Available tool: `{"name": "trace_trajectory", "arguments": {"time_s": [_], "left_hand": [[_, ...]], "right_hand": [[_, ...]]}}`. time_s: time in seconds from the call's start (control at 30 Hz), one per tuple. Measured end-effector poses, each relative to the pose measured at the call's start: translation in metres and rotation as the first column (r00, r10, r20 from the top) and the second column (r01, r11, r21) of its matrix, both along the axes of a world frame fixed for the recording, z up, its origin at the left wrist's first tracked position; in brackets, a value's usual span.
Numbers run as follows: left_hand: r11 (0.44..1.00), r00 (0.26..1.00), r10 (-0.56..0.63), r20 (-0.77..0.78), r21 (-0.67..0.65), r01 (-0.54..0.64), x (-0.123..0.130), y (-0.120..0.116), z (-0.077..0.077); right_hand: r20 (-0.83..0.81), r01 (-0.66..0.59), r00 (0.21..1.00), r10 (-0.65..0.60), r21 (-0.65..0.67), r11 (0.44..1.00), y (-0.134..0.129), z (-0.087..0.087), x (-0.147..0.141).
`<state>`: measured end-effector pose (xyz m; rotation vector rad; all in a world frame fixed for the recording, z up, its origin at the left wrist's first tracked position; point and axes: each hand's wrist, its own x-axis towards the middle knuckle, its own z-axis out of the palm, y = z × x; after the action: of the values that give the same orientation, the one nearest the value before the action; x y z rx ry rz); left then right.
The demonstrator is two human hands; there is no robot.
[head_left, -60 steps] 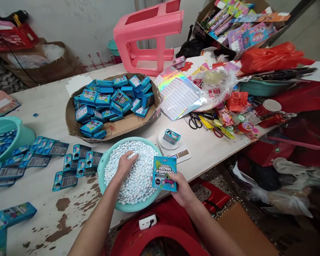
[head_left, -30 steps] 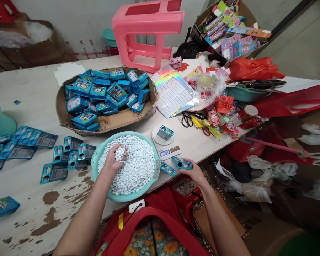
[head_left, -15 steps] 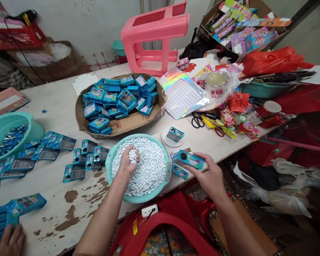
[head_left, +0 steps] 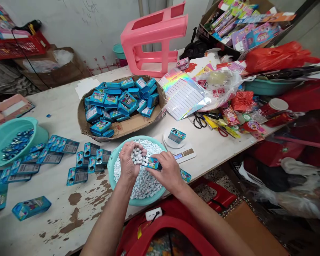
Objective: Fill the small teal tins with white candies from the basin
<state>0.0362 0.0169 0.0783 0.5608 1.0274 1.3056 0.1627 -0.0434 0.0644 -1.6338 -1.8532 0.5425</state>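
Observation:
Above a turquoise basin [head_left: 110,167] of white candies [head_left: 146,185], both hands are close together. My left hand [head_left: 130,161] is cupped around a heap of the candies. My right hand [head_left: 166,170] grips a blue box [head_left: 154,163], its end against the candies in my left palm. Another blue box [head_left: 177,135] rests on the round plate of a white scale [head_left: 188,153]. Part of a further blue box [head_left: 185,175] shows beside my right hand. Left of the basin, several blue boxes [head_left: 81,160] stand or lie on the table.
A cardboard tray [head_left: 122,132] of blue boxes lies behind the basin. At the left is a turquoise bowl [head_left: 40,137] with shiny blue wrapped pieces. A pink stool [head_left: 154,35] lies at the back. Scissors [head_left: 200,121], silvery sheets [head_left: 182,94] and bags crowd the right.
My right hand has brought its blue box leftward to my left hand, which has risen slightly with the candies. Another person's hands at the lower left have gone, leaving a blue box there.

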Motion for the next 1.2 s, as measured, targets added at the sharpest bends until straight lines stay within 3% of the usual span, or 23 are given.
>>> {"name": "trace_trajectory", "arguments": {"time_s": [0.47,1.2], "left_hand": [[0.999,0.994,0.043,-0.096,0.011,-0.042,0.004,0.008,-0.001],[0.999,0.985,0.027,-0.173,0.044,-0.020,0.009,-0.002,0.002]], "right_hand": [[-0.070,-0.012,0.998,0.012,-0.009,1.000,0.013,-0.002,-0.001],[-0.104,-0.005,0.995,0.005,-0.007,1.000,0.012,-0.005,-0.003]]}}
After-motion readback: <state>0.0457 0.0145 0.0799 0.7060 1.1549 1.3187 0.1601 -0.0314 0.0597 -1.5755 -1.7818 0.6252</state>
